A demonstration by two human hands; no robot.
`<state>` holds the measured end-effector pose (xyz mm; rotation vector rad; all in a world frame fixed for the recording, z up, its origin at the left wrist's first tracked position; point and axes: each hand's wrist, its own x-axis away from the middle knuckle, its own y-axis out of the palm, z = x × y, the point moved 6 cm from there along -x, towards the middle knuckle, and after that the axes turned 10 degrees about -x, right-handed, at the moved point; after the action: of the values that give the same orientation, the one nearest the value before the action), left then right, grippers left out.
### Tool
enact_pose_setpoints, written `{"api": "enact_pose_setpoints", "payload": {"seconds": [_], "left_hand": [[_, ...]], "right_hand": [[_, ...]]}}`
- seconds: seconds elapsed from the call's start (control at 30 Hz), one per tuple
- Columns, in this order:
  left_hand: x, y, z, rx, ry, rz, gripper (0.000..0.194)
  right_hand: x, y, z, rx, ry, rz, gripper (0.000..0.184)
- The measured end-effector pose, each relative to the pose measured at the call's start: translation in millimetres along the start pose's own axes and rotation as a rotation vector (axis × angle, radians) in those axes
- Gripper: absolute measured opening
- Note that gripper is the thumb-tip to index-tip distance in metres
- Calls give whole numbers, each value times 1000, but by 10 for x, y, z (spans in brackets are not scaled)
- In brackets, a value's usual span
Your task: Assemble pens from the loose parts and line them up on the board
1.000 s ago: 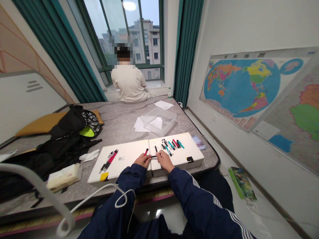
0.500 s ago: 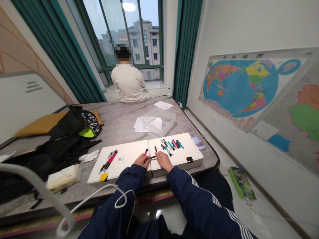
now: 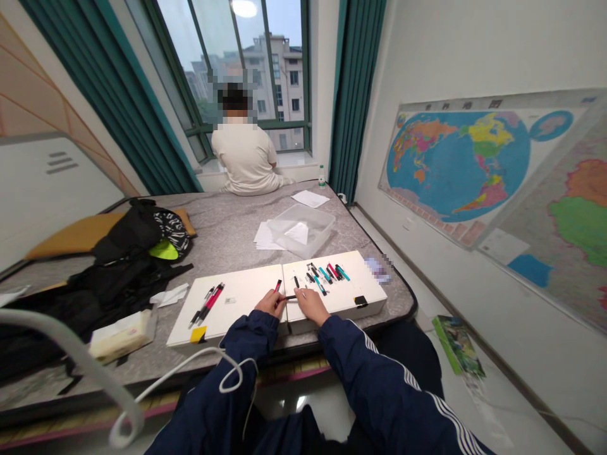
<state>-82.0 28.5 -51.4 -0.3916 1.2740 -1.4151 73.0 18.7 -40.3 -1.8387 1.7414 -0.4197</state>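
Observation:
Both of my hands work at a slim black pen (image 3: 291,297) just above the seam between two white boxes. My left hand (image 3: 270,304) has its fingers closed on the left end; my right hand (image 3: 313,306) pinches the right end. Beside my left fingers is a red and black pen part (image 3: 277,285), and a black pen part (image 3: 296,282) lies just past my right fingertips. Several teal, red and black pens (image 3: 326,273) are bunched on the right box (image 3: 353,258). On the left box (image 3: 249,278), a few red and black pens (image 3: 207,306) lie side by side.
Behind the boxes are a clear plastic bin (image 3: 325,229) and papers (image 3: 265,239). A tissue pack (image 3: 121,338) and black bag (image 3: 128,237) are at left. A white cable (image 3: 175,374) loops near my left sleeve. Another person (image 3: 246,155) sits by the window, back turned.

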Motion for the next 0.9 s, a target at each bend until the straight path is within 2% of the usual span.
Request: {"api": "enact_pose_setpoints", "payload": {"seconds": [0.13, 0.3, 0.57, 0.9], "left_hand": [[-1, -31, 50, -24, 4, -12, 23], [1, 36, 68, -127, 54, -83, 36], [25, 118, -45, -131, 32, -54, 34], [18, 109, -80, -46, -8, -54, 33]], "right_hand": [[-11, -3, 39, -24, 27, 7, 49], [13, -25, 50, -50, 11, 72, 43], [-18, -31, 42, -36, 42, 32, 44], [-31, -21, 41, -46, 54, 0, 46]]}}
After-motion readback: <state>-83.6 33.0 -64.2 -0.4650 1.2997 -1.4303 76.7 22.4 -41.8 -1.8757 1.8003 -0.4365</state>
